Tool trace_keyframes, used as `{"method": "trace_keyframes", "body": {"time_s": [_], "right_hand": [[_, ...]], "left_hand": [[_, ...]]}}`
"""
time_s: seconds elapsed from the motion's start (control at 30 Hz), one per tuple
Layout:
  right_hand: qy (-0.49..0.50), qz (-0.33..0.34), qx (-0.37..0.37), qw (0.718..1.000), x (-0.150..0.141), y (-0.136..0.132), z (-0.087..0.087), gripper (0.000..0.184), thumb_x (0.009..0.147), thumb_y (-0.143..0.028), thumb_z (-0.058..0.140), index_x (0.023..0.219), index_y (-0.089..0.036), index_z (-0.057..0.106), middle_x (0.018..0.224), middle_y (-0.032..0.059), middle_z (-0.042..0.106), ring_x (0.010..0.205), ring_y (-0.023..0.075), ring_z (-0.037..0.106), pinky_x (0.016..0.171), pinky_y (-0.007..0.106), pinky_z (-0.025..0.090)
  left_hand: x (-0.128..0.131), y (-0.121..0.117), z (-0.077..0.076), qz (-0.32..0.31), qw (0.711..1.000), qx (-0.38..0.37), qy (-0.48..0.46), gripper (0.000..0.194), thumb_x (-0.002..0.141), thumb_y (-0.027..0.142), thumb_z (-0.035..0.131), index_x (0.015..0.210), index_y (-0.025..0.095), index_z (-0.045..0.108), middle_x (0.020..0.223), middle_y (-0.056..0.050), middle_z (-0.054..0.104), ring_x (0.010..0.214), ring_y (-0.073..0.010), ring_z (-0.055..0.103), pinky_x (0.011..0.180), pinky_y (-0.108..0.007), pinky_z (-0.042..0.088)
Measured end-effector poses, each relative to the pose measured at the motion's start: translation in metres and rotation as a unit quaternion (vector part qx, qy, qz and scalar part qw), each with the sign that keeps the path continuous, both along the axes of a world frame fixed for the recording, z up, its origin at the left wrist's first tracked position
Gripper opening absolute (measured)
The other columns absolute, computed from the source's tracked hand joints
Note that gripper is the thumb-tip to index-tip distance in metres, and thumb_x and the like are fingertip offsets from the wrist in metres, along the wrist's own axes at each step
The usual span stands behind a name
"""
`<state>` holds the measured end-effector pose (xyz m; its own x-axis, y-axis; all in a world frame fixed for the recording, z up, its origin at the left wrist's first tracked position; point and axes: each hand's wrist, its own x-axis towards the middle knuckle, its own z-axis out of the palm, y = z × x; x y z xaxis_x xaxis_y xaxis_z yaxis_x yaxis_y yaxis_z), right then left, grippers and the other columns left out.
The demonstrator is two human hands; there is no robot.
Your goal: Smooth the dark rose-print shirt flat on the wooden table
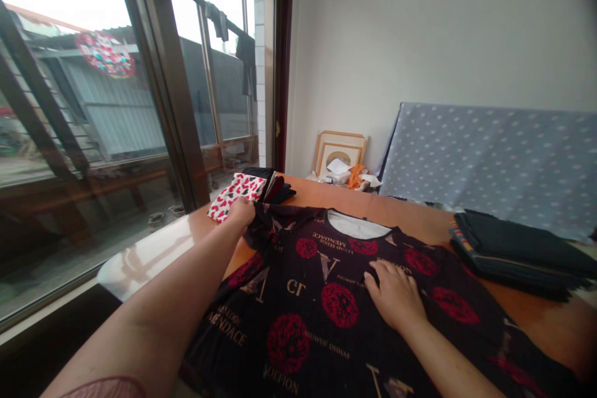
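A black T-shirt [321, 298] with red rose prints and gold lettering lies spread on an orange wooden table [326, 196], its white-lined collar pointing away from me. My left hand [240, 214] pinches the far shoulder edge of the shirt and lifts it a little. My right hand [394, 295] rests flat on the chest of the shirt with its fingers apart. Just past my left hand sit a red-and-white patterned cloth [236, 196] and folded black clothes [275, 186]. A stack of folded dark garments [513, 249] lies to the right of the shirt.
A large window [93, 137] runs along the table's left side. A wall stands behind the table, with wooden picture frames [340, 152] and orange and white scraps [357, 177] at its foot. A blue polka-dot panel [489, 161] leans at the back right.
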<state>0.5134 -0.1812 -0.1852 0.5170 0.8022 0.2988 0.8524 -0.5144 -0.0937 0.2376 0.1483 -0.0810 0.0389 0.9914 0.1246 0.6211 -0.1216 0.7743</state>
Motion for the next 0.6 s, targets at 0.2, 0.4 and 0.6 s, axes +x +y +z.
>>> {"method": "trace_keyframes", "body": {"time_s": [0.2, 0.4, 0.6], "right_hand": [[0.004, 0.002, -0.001, 1.0, 0.0, -0.001, 0.001, 0.047, 0.1, -0.045, 0.039, 0.134, -0.023, 0.063, 0.141, 0.0104, 0.062, 0.131, 0.0299, 0.053, 0.108, 0.048, 0.037], [0.002, 0.003, -0.005, 1.0, -0.001, -0.001, 0.003, 0.046, 0.1, -0.044, 0.041, 0.134, -0.023, 0.062, 0.142, 0.0109, 0.061, 0.131, 0.03, 0.052, 0.11, 0.048, 0.036], [0.008, -0.001, -0.013, 1.0, 0.0, -0.001, 0.001, 0.047, 0.1, -0.045, 0.04, 0.136, -0.023, 0.061, 0.143, 0.0112, 0.06, 0.132, 0.0306, 0.051, 0.11, 0.049, 0.035]], "left_hand": [[0.012, -0.034, 0.031, -0.047, 0.992, 0.097, 0.058, 0.019, 0.093, 0.038, 0.053, 0.091, 0.024, 0.066, 0.089, -0.006, 0.07, 0.089, -0.0251, 0.063, 0.072, -0.031, 0.04], [0.017, -0.106, 0.038, -0.243, 0.951, 0.186, 0.053, 0.031, 0.097, 0.046, 0.05, 0.111, 0.025, 0.069, 0.101, -0.005, 0.074, 0.101, -0.024, 0.064, 0.084, -0.031, 0.043], [-0.007, -0.079, -0.007, -0.163, 0.979, 0.117, 0.035, 0.014, 0.085, 0.022, 0.058, 0.095, 0.022, 0.069, 0.094, -0.005, 0.074, 0.092, -0.0219, 0.066, 0.078, -0.029, 0.045]]}}
